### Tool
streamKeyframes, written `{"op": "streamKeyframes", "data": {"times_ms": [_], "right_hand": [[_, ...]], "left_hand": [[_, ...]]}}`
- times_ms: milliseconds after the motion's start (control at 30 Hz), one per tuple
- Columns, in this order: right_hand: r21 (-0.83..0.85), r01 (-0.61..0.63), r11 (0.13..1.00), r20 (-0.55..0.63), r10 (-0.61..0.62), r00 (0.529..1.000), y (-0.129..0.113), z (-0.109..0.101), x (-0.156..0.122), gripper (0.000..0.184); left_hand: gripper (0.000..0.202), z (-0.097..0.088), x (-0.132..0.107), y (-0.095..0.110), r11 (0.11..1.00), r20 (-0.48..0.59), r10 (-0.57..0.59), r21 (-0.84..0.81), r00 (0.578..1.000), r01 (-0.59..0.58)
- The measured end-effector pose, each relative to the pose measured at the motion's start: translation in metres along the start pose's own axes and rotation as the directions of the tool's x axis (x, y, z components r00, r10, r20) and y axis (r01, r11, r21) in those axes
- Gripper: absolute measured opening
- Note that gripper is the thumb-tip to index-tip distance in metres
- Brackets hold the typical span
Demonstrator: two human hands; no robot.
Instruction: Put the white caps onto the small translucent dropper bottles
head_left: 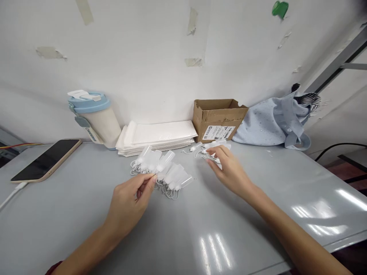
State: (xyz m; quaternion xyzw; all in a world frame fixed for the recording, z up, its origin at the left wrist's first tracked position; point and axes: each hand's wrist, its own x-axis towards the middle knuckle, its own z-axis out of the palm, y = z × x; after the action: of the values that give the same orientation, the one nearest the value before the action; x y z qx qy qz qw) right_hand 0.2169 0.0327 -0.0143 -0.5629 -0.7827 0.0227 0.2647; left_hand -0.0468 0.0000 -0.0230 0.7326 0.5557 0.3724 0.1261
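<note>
My left hand is closed in a pinch on the thin cord of a small clear tube with a white cap. That tube lies on a heap of similar clear tubes, whose grey cord loops bunch along the front. Farther right, my right hand curls its thumb and fingers round a tube from a second, smaller group of clear tubes. Its fingers partly hide that tube. Everything here rests on the grey tabletop.
A stack of white padded envelopes lies against the wall beside an open cardboard box. At the left stand a cream cup with a blue lid and a phone on a charging cable. A light blue cloth bag sits right.
</note>
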Motion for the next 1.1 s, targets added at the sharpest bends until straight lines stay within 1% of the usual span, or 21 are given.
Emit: {"op": "streamKeyframes", "data": {"times_ms": [133,233,300,400,533,667,867,1100], "right_hand": [[-0.132,-0.058,0.99,0.019,0.061,0.998,0.019,-0.009,0.003,0.022],[-0.209,-0.071,0.975,0.052,0.083,0.995,0.024,-0.015,0.003,0.026],[-0.248,-0.058,0.967,0.072,0.078,0.994,0.024,-0.015,0.003,0.027],[-0.293,-0.006,0.956,0.109,0.039,0.993,0.021,-0.008,0.004,0.029],[-0.338,0.067,0.939,0.159,-0.014,0.987,0.021,0.007,0.005,0.035],[-0.37,0.097,0.924,0.172,-0.034,0.985,0.027,0.018,0.006,0.038],[-0.414,0.092,0.905,0.133,-0.039,0.99,0.032,0.022,0.008,0.048],[-0.411,0.101,0.906,0.136,-0.049,0.99,0.033,0.024,0.009,0.049]], "left_hand": [[0.024,0.002,0.001,-0.003,0.999,0.066,-0.035,0.009,0.997,0.034],[0.027,0.002,0.002,-0.004,0.999,0.073,-0.041,0.038,0.996,0.038],[0.029,0.001,0.002,-0.004,0.998,0.078,-0.049,0.046,0.996,0.045],[0.03,0.001,0.003,-0.004,0.997,0.078,-0.056,0.049,0.995,0.053],[0.029,0.001,0.003,-0.004,0.995,0.06,-0.09,0.046,0.994,0.087],[0.029,0.0,0.003,-0.002,0.992,0.045,-0.115,0.049,0.992,0.113],[0.03,-0.003,0.001,0.001,0.992,0.04,-0.124,0.043,0.991,0.122],[0.03,-0.002,0.001,0.002,0.994,0.015,-0.099,0.042,0.995,0.098]]}}
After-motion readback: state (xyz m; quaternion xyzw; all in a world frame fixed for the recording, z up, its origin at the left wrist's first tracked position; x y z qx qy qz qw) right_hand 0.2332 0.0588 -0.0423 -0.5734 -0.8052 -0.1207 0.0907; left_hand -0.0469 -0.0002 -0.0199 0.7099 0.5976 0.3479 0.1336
